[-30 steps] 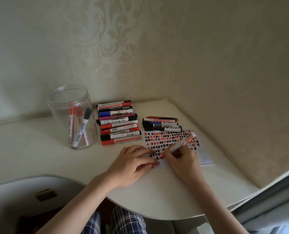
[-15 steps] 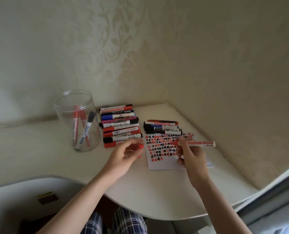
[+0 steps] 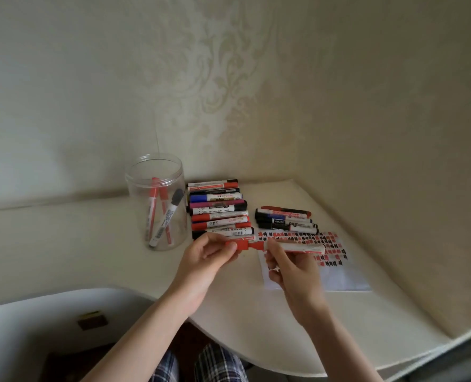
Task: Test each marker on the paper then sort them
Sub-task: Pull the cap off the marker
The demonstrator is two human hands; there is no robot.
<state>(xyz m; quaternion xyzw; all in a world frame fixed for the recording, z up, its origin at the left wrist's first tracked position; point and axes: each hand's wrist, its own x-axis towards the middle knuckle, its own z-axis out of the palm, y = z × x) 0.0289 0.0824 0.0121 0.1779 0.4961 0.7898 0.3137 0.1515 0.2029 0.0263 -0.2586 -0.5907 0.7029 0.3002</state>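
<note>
Hands: left grip [image 3: 206, 255] round one red cap [image 3: 241, 245], right grip [image 3: 289, 260] round one marker [image 3: 297, 248].

black-capped marker [image 3: 230, 231] — "MARKER" | black marker [image 3: 286, 221] — "deli"

The red cap [image 3: 241, 244] is mostly covered by the thumb and fingers of the left hand [image 3: 205, 259], and whether it is seated on the red marker [image 3: 297, 247] or just short of it cannot be told. The right hand [image 3: 292, 267] hides the middle of that marker's barrel. Beside the marker, the near-left corner of the paper [image 3: 339, 274] lies behind the right hand, and its marks are too small to read. Behind the marker, the nearest pen of the left marker row [image 3: 219, 209] is partly blocked by the left hand; the labels are blurred. Both forearms are cut by the bottom edge.
</note>
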